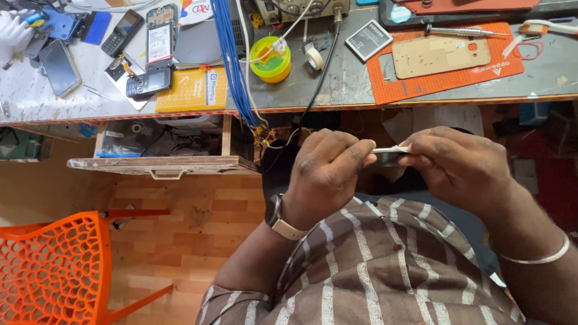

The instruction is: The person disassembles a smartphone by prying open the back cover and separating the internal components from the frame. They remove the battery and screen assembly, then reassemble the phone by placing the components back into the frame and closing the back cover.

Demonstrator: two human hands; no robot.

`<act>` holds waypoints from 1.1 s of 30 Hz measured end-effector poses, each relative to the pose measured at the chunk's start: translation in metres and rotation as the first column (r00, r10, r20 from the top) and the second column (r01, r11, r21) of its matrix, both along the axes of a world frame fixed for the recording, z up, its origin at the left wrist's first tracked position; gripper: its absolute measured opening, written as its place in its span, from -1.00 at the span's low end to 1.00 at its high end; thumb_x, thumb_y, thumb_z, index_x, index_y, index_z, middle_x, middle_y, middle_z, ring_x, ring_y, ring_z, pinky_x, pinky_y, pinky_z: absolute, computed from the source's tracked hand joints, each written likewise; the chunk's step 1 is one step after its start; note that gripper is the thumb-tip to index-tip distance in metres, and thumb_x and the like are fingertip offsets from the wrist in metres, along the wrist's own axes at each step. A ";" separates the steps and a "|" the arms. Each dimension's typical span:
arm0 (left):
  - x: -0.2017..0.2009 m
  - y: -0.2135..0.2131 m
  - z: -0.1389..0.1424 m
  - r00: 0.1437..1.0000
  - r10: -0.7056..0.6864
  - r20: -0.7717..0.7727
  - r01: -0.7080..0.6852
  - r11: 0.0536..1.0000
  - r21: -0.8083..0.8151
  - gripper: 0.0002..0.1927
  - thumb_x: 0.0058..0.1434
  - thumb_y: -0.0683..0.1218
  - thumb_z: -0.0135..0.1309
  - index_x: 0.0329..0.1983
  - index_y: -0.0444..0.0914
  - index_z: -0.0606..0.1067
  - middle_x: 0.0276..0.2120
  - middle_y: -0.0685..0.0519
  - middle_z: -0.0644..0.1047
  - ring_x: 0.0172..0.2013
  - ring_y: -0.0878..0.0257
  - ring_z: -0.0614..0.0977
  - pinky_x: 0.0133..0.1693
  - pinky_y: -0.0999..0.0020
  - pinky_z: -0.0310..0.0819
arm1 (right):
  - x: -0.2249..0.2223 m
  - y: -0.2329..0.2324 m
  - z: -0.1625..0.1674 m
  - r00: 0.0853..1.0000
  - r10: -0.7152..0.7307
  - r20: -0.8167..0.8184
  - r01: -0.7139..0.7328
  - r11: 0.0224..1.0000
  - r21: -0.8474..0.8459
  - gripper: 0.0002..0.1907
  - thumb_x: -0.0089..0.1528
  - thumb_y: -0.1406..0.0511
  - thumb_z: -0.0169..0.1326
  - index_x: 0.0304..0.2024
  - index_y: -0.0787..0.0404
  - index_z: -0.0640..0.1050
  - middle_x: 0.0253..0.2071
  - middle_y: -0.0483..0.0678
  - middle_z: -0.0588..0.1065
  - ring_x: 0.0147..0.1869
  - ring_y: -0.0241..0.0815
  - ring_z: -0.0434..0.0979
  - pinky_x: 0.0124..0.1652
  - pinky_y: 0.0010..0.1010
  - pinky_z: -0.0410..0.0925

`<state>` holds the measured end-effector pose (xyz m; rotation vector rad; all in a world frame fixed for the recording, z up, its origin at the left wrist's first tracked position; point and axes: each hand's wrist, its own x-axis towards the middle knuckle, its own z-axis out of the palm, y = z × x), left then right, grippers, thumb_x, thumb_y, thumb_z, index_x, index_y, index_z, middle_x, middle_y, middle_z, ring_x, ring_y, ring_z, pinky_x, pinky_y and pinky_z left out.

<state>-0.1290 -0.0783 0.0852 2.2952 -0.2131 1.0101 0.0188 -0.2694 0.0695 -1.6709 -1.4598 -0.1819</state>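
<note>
- Workbench [337, 96] = landmark; runs across the top of the view, cluttered w/ phone parts, person sits below its front edge
- Orange chair [54, 265] well below bench's left end, on brick-pattern floor
- Open wooden drawer [162, 162] hangs just under bench's left half, bags & bits inside
- Orange mat [385, 84] on bench's right part, a beige phone back cover [439, 57] lying on it, screwdriver [460, 31] just above that
- Yellow box [192, 90] at bench front edge, left of centre; blue wire bundle [232, 54] runs down beside it & over the edge
- Left hand [328, 171] below bench front edge, about centre: closed, fingers curled, thumb & forefinger pinching the near end of a thin metal tool [391, 148]; watch on that wrist
- Right hand [460, 165] just right of it, same height below bench: closed round a small dark phone-like piece [388, 159], mostly hidden by fingers, so can't tell exactly what it is; bangle on wrist
- Tool tip sits at the piece's top edge, touching or v. near, can't tell which
- Step, as I judge: prying/working along the piece's edge w/ the thin tool, held in the lap area not on the bench
- Next move prob. needs a steady right-hand clamp, light sideways push from left, tip kept in the seam so it doesn't slip
</note>
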 end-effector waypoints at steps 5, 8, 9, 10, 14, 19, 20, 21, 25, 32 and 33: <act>0.000 -0.001 -0.001 1.000 0.003 -0.025 -0.003 1.000 0.005 -0.79 0.25 -0.24 0.25 -0.06 -0.32 0.55 -0.24 0.01 0.56 -0.24 0.09 0.58 -0.16 0.19 0.45 | -0.001 0.000 -0.002 1.000 -0.015 -0.025 0.015 1.000 -0.014 -0.80 0.27 0.35 0.25 -0.13 0.26 0.50 -0.23 0.03 0.60 -0.20 -0.18 0.68 -0.26 -0.45 0.50; 0.000 -0.002 -0.001 1.000 -0.001 -0.024 0.001 1.000 -0.008 -0.80 0.26 -0.23 0.25 -0.07 -0.31 0.55 -0.24 0.01 0.55 -0.24 0.08 0.58 -0.14 0.17 0.45 | 0.000 0.000 -0.002 1.000 -0.005 0.020 0.005 1.000 0.015 -0.82 0.29 0.37 0.24 -0.11 0.24 0.51 -0.25 0.02 0.59 -0.19 -0.15 0.67 -0.24 -0.43 0.51; 0.001 -0.002 -0.001 1.000 -0.004 -0.022 0.004 1.000 -0.012 -0.80 0.26 -0.22 0.25 -0.07 -0.30 0.54 -0.24 0.01 0.55 -0.23 0.07 0.58 -0.14 0.18 0.45 | 0.000 -0.001 -0.001 1.000 -0.008 0.009 0.008 1.000 0.006 -0.84 0.30 0.37 0.22 -0.11 0.23 0.52 -0.24 0.01 0.59 -0.19 -0.16 0.68 -0.24 -0.43 0.52; 0.001 -0.003 0.000 0.999 -0.001 -0.032 0.001 1.000 -0.009 -0.80 0.27 -0.22 0.25 -0.07 -0.30 0.55 -0.25 0.01 0.54 -0.24 0.07 0.57 -0.14 0.17 0.45 | 0.000 -0.002 -0.001 1.000 -0.010 -0.004 0.010 1.000 -0.002 -0.86 0.31 0.38 0.21 -0.11 0.22 0.52 -0.24 0.00 0.59 -0.19 -0.16 0.68 -0.24 -0.43 0.52; 0.002 -0.003 0.000 0.998 0.004 -0.058 -0.004 1.000 0.001 -0.81 0.27 -0.22 0.24 -0.07 -0.30 0.54 -0.26 0.01 0.54 -0.24 0.07 0.57 -0.15 0.16 0.45 | 0.001 -0.003 -0.001 0.998 -0.059 0.028 0.061 0.993 -0.096 -0.83 0.26 0.33 0.23 -0.15 0.23 0.54 -0.23 0.03 0.58 -0.19 -0.06 0.65 -0.24 -0.35 0.49; 0.004 -0.004 -0.002 0.997 -0.003 -0.075 0.003 1.000 0.002 -0.81 0.28 -0.21 0.24 -0.07 -0.30 0.54 -0.26 0.01 0.54 -0.22 0.06 0.58 -0.14 0.16 0.45 | 0.004 -0.004 0.001 0.998 -0.040 0.040 0.046 0.989 -0.142 -0.84 0.27 0.37 0.22 -0.10 0.20 0.57 -0.25 0.01 0.58 -0.18 -0.08 0.66 -0.24 -0.33 0.50; 0.004 -0.004 -0.002 0.997 -0.005 -0.078 0.005 1.000 -0.004 -0.81 0.28 -0.21 0.24 -0.06 -0.30 0.54 -0.26 0.00 0.54 -0.22 0.06 0.58 -0.14 0.16 0.45 | 0.004 -0.004 0.002 0.998 -0.046 0.037 0.052 0.986 -0.157 -0.84 0.27 0.37 0.23 -0.10 0.20 0.57 -0.25 0.00 0.58 -0.18 -0.09 0.67 -0.24 -0.32 0.50; 0.004 -0.004 -0.003 0.997 -0.010 -0.081 0.009 1.000 -0.011 -0.81 0.29 -0.21 0.24 -0.06 -0.31 0.54 -0.26 0.00 0.54 -0.22 0.06 0.58 -0.14 0.17 0.45 | 0.002 -0.004 0.003 0.997 -0.074 0.005 0.074 0.981 -0.180 -0.82 0.25 0.36 0.25 -0.10 0.21 0.57 -0.25 0.01 0.58 -0.19 -0.08 0.66 -0.24 -0.32 0.49; 0.007 -0.005 -0.003 0.998 0.038 -0.056 -0.039 0.999 -0.016 -0.80 0.28 -0.20 0.24 -0.06 -0.30 0.54 -0.24 0.00 0.54 -0.21 0.07 0.59 -0.13 0.16 0.45 | -0.002 0.000 0.010 0.991 -0.110 -0.082 0.100 0.988 -0.117 -0.70 0.17 0.30 0.27 -0.09 0.27 0.54 -0.18 0.04 0.58 -0.15 -0.08 0.65 -0.22 -0.34 0.48; 0.011 -0.002 0.001 0.994 -0.018 -0.105 0.025 0.998 0.065 -0.83 0.26 -0.21 0.23 -0.09 -0.30 0.55 -0.28 0.01 0.52 -0.25 0.07 0.56 -0.18 0.14 0.43 | -0.006 0.003 0.013 0.980 -0.165 -0.114 0.133 0.960 -0.245 -0.85 0.22 0.32 0.28 -0.19 0.23 0.63 -0.29 -0.03 0.61 -0.28 -0.23 0.62 -0.32 -0.42 0.45; 0.012 -0.001 0.001 0.995 -0.022 -0.099 0.031 0.996 0.084 -0.83 0.26 -0.21 0.22 -0.10 -0.30 0.55 -0.28 0.02 0.52 -0.24 0.07 0.56 -0.18 0.14 0.43 | -0.006 0.001 0.011 0.968 -0.160 -0.193 0.116 0.968 -0.221 -0.88 0.23 0.34 0.25 -0.19 0.24 0.62 -0.29 -0.05 0.61 -0.27 -0.26 0.62 -0.30 -0.45 0.44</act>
